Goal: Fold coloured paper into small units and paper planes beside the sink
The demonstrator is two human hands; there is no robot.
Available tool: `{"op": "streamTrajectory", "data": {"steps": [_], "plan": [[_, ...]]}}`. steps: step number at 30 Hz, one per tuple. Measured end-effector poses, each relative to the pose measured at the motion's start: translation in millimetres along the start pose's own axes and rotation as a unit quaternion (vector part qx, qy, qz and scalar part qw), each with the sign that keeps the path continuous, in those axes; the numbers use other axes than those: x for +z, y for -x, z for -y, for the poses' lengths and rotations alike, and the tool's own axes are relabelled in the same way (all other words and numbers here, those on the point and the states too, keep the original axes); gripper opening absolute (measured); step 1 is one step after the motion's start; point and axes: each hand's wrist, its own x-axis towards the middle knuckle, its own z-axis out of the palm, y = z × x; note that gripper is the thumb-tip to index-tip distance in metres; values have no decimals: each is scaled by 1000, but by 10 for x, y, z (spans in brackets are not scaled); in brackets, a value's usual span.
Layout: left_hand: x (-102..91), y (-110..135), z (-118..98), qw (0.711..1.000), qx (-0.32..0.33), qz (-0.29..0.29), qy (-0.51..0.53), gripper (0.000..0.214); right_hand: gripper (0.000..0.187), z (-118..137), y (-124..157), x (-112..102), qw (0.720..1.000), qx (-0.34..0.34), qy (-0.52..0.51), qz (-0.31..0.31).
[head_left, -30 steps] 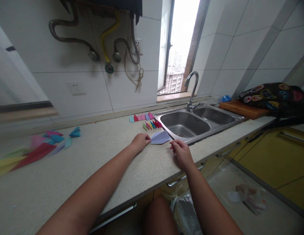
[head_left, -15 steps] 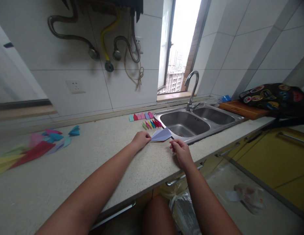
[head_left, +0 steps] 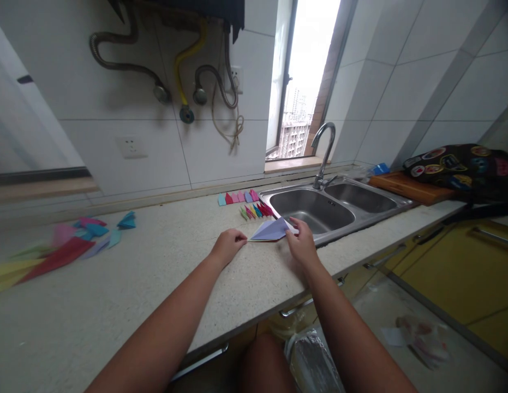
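A lavender folded paper (head_left: 270, 231) lies on the speckled countertop (head_left: 163, 262) just in front of the sink. My left hand (head_left: 228, 245) pinches its left tip with fingers curled. My right hand (head_left: 302, 243) holds the paper's right edge, fingers closed over it. Both forearms reach out from the bottom of the view.
Two rows of small folded coloured pieces (head_left: 249, 203) lie beyond the paper. Loose coloured sheets (head_left: 61, 248) spread at the left. A steel double sink (head_left: 333, 204) with a tap (head_left: 323, 153) sits right, then a wooden board (head_left: 409, 187) and a patterned bag (head_left: 466, 166).
My right hand has moved up from the counter edge onto the paper's right edge. The left hand has slid slightly back toward me along the left tip.
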Motion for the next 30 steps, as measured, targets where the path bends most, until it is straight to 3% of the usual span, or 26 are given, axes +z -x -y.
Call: {"op": "streamTrajectory", "data": {"steps": [3, 5, 10, 15, 25, 30], "plan": [[16, -7, 15, 1000, 14, -2, -17, 10, 54, -95, -258, 119, 998, 9, 63, 21], [24, -26, 25, 999, 25, -5, -25, 9, 55, -170, -347, 198, 997, 35, 53, 52], [45, -62, 39, 998, 45, -4, -40, 8, 51, -292, -323, 293, 996, 27, 16, 86], [55, -69, 26, 998, 41, -4, -51, 7, 49, -259, -270, 281, 993, 3, 42, 110], [18, -33, 10, 997, 51, 6, -59, 11, 47, -259, -262, 284, 991, -19, 84, 103], [33, 115, -17, 978, -6, -34, -207, 26, 46, -254, -226, 259, 996, -61, 53, 22]]}}
